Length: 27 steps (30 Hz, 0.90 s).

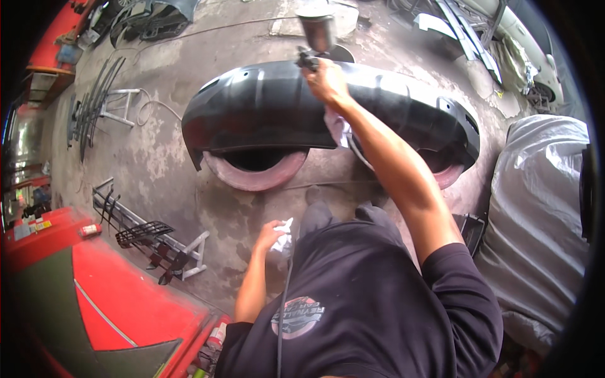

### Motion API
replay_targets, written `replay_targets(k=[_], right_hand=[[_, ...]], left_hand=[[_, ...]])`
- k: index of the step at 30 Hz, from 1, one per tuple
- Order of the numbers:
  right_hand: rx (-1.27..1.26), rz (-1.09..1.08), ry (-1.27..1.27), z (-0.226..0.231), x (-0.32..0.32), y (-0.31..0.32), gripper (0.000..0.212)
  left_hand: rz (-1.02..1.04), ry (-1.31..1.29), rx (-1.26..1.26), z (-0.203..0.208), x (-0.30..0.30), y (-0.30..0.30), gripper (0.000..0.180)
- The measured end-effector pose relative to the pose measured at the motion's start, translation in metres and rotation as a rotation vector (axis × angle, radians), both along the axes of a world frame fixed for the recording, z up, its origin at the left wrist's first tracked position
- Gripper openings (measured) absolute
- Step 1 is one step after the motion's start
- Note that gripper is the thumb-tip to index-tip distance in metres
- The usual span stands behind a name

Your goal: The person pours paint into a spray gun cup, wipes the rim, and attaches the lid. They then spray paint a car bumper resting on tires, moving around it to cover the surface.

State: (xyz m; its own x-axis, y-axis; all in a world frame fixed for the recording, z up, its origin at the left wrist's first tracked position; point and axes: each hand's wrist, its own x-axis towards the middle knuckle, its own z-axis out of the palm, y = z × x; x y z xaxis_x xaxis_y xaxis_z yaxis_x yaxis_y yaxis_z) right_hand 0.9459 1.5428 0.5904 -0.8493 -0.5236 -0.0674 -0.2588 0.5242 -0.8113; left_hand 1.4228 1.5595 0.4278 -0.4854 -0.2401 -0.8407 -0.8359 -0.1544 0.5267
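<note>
A spray gun (320,36) with a cup on top is gripped in my right hand (328,82), my arm stretched out over a black car bumper (252,107). Below that hand hangs a pale cloth (338,125), partly hidden by my forearm. My left hand (269,235) is low by my side, its fingers closed on a crumpled white cloth (283,237). The bumper rests across two tires; the left tire (249,181) shows more fully than the right tire (449,177). The gun's nozzle is too blurred to make out.
A thin hose (288,302) runs down my front. Left stand metal racks with dark trim pieces (94,107) and a black grille (145,233), beyond a red panel (126,283). A grey-covered bulky object (535,214) stands close on my right. More car parts (154,22) lie farther back.
</note>
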Motion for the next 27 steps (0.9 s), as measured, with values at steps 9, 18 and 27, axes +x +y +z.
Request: replay_targets(k=[9,18,27], right_hand=[[-0.132,0.189,-0.065,0.028,0.092,-0.104,0.043],[0.077,-0.102,-0.027,0.011,0.005,0.029,0.041],[0.150,-0.443,0.108,0.014,-0.091,0.260,0.042]], left_hand=[[0.026,0.637,0.047,0.038,-0.147,0.005,0.090],[-0.263,0.726,0.445,0.058,-0.274,0.070,0.077],[-0.682,0.722,0.424,0.087,-0.338,0.192,0.093]])
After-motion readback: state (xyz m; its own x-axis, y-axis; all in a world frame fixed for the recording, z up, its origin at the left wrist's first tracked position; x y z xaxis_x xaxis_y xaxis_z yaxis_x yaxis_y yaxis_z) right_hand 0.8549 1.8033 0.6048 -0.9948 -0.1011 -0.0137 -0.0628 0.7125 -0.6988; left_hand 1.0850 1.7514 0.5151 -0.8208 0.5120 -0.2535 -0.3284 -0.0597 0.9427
